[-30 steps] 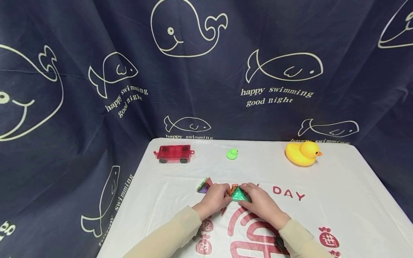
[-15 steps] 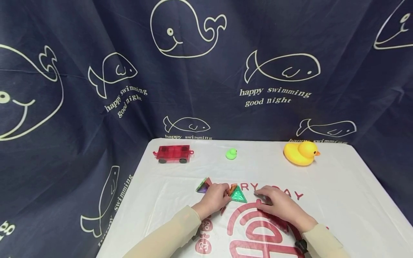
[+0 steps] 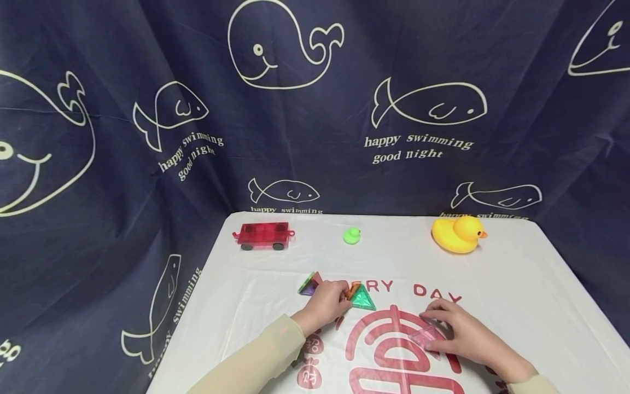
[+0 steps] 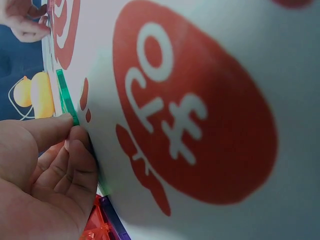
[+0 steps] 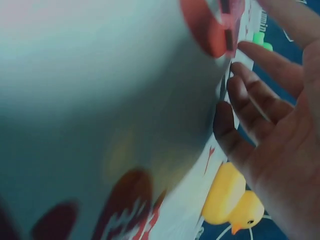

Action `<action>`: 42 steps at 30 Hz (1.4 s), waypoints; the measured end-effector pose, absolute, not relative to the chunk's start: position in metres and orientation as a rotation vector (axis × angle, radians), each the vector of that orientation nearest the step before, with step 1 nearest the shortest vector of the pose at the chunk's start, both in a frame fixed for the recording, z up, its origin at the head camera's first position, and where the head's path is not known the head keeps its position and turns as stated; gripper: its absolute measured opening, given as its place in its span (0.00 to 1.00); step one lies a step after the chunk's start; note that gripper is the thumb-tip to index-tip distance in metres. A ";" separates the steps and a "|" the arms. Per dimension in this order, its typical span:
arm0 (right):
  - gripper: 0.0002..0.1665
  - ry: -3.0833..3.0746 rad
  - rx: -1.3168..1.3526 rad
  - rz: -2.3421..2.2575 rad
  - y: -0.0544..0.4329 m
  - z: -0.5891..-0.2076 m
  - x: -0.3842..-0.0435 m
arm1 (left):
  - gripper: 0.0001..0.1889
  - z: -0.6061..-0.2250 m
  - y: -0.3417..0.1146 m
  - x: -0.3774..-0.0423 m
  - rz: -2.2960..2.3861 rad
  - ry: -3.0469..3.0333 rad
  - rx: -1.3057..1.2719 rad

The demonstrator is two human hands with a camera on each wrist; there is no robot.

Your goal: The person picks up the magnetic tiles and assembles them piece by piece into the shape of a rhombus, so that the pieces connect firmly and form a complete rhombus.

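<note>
My left hand (image 3: 326, 302) pinches the near left end of a small joined set of magnetic tiles. In it, an orange tile (image 3: 354, 288) stands tilted beside a green triangular magnetic tile (image 3: 362, 298). The left wrist view shows the green tile edge (image 4: 66, 97) right at the thumb tip. Left of that hand is another tile shape (image 3: 309, 284), green, red and purple, partly hidden by the hand. My right hand (image 3: 460, 334) is spread around a clear pink triangular magnetic tile (image 3: 424, 335), thumb and index finger at its edges, fingers fairly straight.
Along the back of the white table (image 3: 497, 262) stand a red wheeled car base (image 3: 264, 234), a small green duck (image 3: 351, 236) and a large yellow duck (image 3: 456, 234). Red printing marks the tablecloth. A dark blue curtain (image 3: 339, 137) hangs behind and at the sides.
My right hand has let go of the green tile and moved right and nearer, to the pink tile. My left hand stays in place at the joined tiles.
</note>
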State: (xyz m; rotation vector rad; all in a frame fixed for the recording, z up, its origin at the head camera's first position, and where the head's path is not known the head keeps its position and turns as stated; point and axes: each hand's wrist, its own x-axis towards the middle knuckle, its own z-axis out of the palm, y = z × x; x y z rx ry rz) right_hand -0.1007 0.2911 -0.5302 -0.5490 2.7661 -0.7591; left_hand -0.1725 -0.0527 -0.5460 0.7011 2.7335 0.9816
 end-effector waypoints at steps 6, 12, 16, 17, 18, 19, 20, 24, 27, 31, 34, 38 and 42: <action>0.42 2.731 -0.617 -0.731 0.301 -0.533 -0.088 | 0.08 -0.546 -0.053 -0.171 0.991 2.730 0.702; 0.41 2.747 -0.603 -0.718 0.303 -0.534 -0.086 | 0.08 -0.546 -0.053 -0.172 0.996 2.723 0.708; 0.40 2.762 -0.622 -0.719 0.302 -0.535 -0.087 | 0.08 -0.547 -0.053 -0.172 0.986 2.727 0.706; 0.40 2.767 -0.625 -0.721 0.301 -0.535 -0.087 | 0.08 -0.547 -0.053 -0.172 0.983 2.729 0.706; 0.39 2.768 -0.625 -0.728 0.301 -0.536 -0.088 | 0.08 -0.547 -0.053 -0.173 0.978 2.732 0.709; 0.39 2.768 -0.622 -0.736 0.301 -0.536 -0.088 | 0.08 -0.547 -0.052 -0.173 0.975 2.734 0.712; 0.38 2.771 -0.623 -0.746 0.300 -0.535 -0.089 | 0.08 -0.547 -0.052 -0.173 0.971 2.736 0.714; 0.35 2.768 -0.619 -0.775 0.299 -0.535 -0.090 | 0.08 -0.547 -0.052 -0.173 0.958 2.745 0.727; 0.35 2.763 -0.597 -0.783 0.298 -0.535 -0.090 | 0.08 -0.546 -0.052 -0.172 0.953 2.742 0.717; 0.36 2.763 -0.546 -0.797 0.293 -0.534 -0.091 | 0.07 -0.545 -0.052 -0.172 0.946 2.740 0.703; 0.36 2.754 -0.502 -0.837 0.289 -0.535 -0.093 | 0.07 -0.545 -0.052 -0.172 0.946 2.741 0.704; 0.36 2.776 -0.464 -0.905 0.284 -0.537 -0.095 | 0.07 -0.545 -0.052 -0.171 0.957 2.731 0.701; 0.36 2.823 -0.428 -0.941 0.278 -0.540 -0.098 | 0.07 -0.544 -0.052 -0.171 0.965 2.728 0.705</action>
